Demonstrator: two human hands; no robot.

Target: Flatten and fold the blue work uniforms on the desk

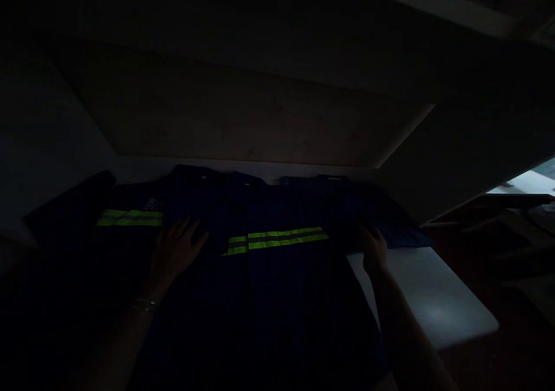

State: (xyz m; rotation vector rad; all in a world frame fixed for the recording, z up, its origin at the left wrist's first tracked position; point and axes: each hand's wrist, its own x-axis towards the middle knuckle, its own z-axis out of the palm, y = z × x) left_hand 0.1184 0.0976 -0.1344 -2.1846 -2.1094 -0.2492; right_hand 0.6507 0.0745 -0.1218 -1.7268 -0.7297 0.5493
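A dark blue work jacket [277,287] with yellow-green reflective stripes [277,239] lies spread flat on a white table [433,298]. My left hand [176,251] rests palm down on the jacket's left chest, fingers spread, a bracelet on the wrist. My right hand [373,247] presses on the jacket's right side near the sleeve, at the cloth's edge; whether it pinches the fabric I cannot tell. The scene is very dim.
A second reflective stripe [130,217] marks the jacket's left sleeve area. A large tilted board or panel [243,113] rises behind the table. To the right the floor is dark, with a bright patch [529,183] at the far right edge.
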